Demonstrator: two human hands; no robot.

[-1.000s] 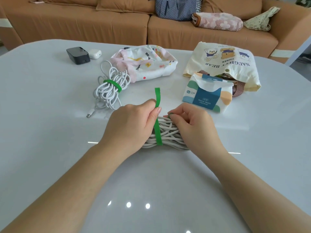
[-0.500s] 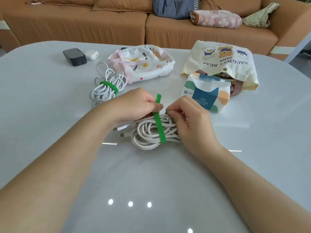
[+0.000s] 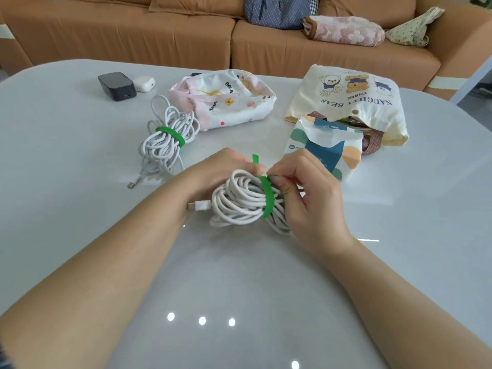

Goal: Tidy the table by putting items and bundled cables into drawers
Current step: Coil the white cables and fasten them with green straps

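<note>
Left hand (image 3: 221,171) and right hand (image 3: 316,198), forearms bare, dark cloth (image 3: 3,359) at left elbow

The cream tote bag (image 3: 372,117) reads "THREE NAUGHTY BEAR", upside down. Print on the tissue pack (image 3: 326,153) is too small to read.

Bright, even daylight; ceiling-light spots glare on the glossy table (image 3: 80,209), and wide-angle distortion bends the edges.

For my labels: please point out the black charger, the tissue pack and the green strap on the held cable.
black charger (image 3: 117,85), head view, top face.
tissue pack (image 3: 327,151), head view, blue front panel.
green strap (image 3: 267,194), head view, band middle.
</note>
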